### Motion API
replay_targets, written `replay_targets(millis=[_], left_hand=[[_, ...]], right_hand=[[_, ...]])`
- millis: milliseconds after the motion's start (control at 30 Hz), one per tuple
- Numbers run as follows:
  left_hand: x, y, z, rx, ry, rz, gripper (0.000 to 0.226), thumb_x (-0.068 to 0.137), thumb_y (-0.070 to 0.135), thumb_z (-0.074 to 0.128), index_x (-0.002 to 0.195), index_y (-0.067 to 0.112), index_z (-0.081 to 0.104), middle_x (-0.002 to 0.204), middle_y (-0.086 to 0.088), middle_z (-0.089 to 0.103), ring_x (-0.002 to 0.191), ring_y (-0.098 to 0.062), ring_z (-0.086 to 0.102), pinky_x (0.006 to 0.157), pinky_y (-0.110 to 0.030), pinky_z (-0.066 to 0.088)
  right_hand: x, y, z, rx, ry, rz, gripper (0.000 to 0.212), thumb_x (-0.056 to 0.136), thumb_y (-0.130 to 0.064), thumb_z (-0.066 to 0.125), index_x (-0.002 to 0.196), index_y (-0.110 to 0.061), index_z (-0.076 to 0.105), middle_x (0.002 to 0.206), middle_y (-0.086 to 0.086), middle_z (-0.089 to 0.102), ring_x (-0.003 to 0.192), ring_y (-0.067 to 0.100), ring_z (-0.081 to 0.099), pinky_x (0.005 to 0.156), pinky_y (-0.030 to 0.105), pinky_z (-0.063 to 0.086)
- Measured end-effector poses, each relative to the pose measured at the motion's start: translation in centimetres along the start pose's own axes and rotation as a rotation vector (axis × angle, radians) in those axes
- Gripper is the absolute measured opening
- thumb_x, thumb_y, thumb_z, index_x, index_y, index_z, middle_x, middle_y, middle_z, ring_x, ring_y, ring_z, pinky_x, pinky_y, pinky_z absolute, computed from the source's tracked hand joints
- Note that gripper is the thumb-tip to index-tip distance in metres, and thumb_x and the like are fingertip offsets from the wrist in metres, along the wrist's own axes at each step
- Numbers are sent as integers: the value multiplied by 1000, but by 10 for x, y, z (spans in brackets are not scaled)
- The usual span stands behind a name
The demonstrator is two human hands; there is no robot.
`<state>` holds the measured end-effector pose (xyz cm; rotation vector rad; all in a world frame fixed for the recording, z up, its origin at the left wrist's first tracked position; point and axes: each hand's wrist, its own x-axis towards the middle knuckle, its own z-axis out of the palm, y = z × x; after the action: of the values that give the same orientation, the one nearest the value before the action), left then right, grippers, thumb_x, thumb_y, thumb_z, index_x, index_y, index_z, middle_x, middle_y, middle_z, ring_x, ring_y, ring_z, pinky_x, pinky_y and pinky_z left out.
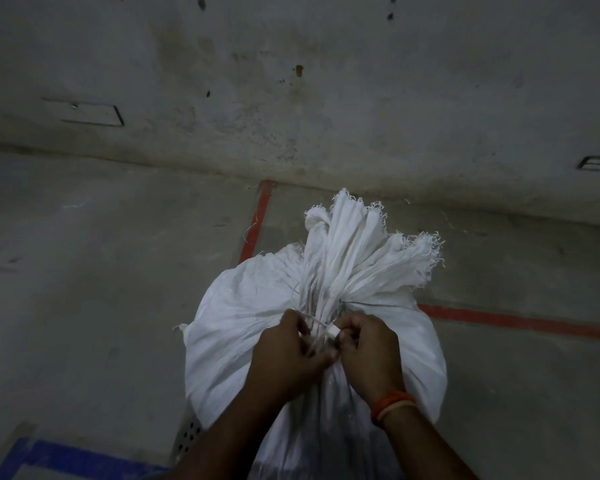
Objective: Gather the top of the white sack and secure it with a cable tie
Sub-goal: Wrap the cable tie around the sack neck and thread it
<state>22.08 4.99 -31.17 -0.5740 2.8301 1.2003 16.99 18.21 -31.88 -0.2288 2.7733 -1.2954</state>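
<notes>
A full white woven sack (236,317) stands on the floor in front of me. Its top is bunched into a pleated neck (354,251) with frayed edges that fans out away from me. A white cable tie (329,331) wraps the neck at its narrowest point, its square head showing between my hands. My left hand (284,355) pinches the tie's strap on the left of the neck. My right hand (371,351), with an orange band at the wrist, grips the tie right beside the head. Most of the strap is hidden by my fingers.
The sack stands on a grey concrete floor with red painted lines (257,223) behind and to its right. A stained concrete wall (291,81) rises close behind. Blue floor marking (59,455) lies at the lower left, beside a perforated metal piece (189,434).
</notes>
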Motion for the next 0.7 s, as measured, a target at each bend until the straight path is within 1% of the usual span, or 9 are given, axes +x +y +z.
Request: replay_targets(millis=[67,133,200,267,333,400,467,567,700], left_hand=[[3,-3,2,88,38,53,21,83,41,72,93,25,63,80,5,74,75,-9,68,64,-24,47],[11,-7,1,89,115,77,4,87,27,67,88,24,71,82,5,75,78,-9,69,66,-20,46],[21,-13,-4,74,153,68,9,87,19,67,80,23,72,74,7,73,71,-6,65,59,-11,38],[31,-22,-10,66,195,39,12,87,21,70,75,22,71,68,9,70,66,-4,62,56,-9,33],[43,-31,-14,42,208,20,13,86,22,72,73,23,71,70,9,72,67,-5,64,56,-10,35],[53,-38,-14,-3,225,-10,19,86,21,72,68,26,66,70,8,72,67,-6,65,59,-16,40],[60,-44,-14,-48,248,-59,22,85,25,73,66,29,63,68,9,72,68,-7,67,62,-23,46],[64,-47,-11,-107,228,-76,15,84,27,75,71,25,69,68,9,72,70,-7,69,64,-23,48],[63,-46,-4,-212,220,-50,8,85,23,74,77,20,73,74,6,74,72,-8,69,69,-28,53]], right_hand=[[-1,-2,5,-27,5,-29,23,78,1,60,83,-18,71,87,-2,68,84,13,64,79,32,54],[-3,-3,7,-29,17,-67,22,77,1,59,82,-17,70,84,-2,68,83,15,64,78,33,54],[-4,-4,7,-21,10,-78,21,78,-1,57,83,-16,70,83,-2,68,81,15,64,77,33,54],[-5,-5,5,-8,-15,-59,22,77,-8,49,83,-16,69,81,0,69,80,17,66,76,35,55],[-6,-6,4,-18,-45,-34,30,74,-14,42,84,-16,70,81,1,71,80,19,67,76,37,56],[-6,-5,3,-62,-77,-23,30,75,-11,45,85,-17,73,82,1,73,81,19,68,76,38,57],[-7,-4,2,-53,-120,-2,28,77,-5,50,85,-17,74,78,1,74,78,18,70,76,36,57],[-8,-6,-3,-55,-184,-18,26,78,-3,52,83,-16,74,72,1,74,73,17,71,75,37,58],[-5,-6,-9,-77,-219,-63,26,80,-2,53,87,-18,73,72,-4,71,75,12,69,77,36,57]])
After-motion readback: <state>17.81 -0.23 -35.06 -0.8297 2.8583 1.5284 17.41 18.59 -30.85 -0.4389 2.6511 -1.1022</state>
